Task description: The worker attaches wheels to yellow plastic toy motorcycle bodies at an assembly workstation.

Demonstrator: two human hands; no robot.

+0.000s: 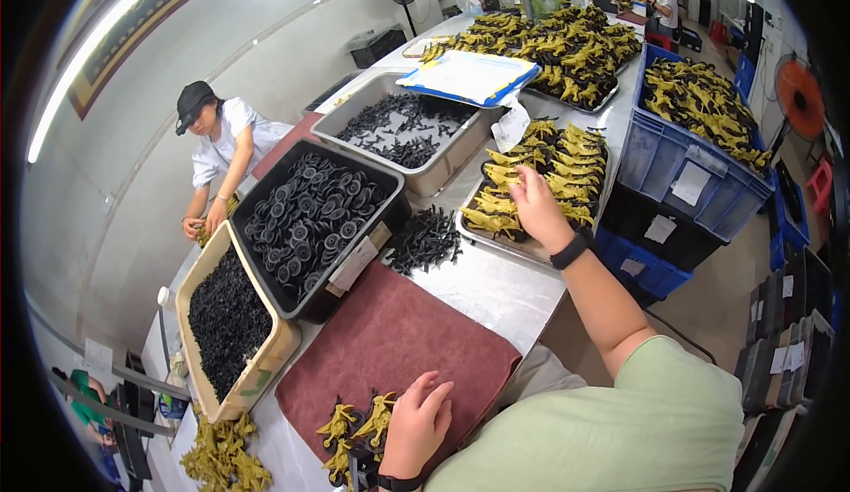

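Note:
My right hand [538, 210] reaches over a metal tray [529, 246] holding rows of yellow-and-black toy vehicle pieces [567, 173]. Its fingers are stretched out just above the pieces, and nothing shows in them. Closer to me, my left hand [418, 427] is beside several yellow-and-black pieces [375, 421] at the near edge of a dark red cloth [398, 333]. The left fingers are apart and slightly bent, with no held thing showing. A small dark object [362, 467] stands next to that wrist, partly hidden.
A black bin [376, 226] of small wheels, a cream bin [282, 337] of tiny black parts and a grey bin [425, 180] line the table's left side. Blue crates [677, 169] stand right. A co-worker [232, 138] works across the table. Loose yellow parts [223, 457] lie near left.

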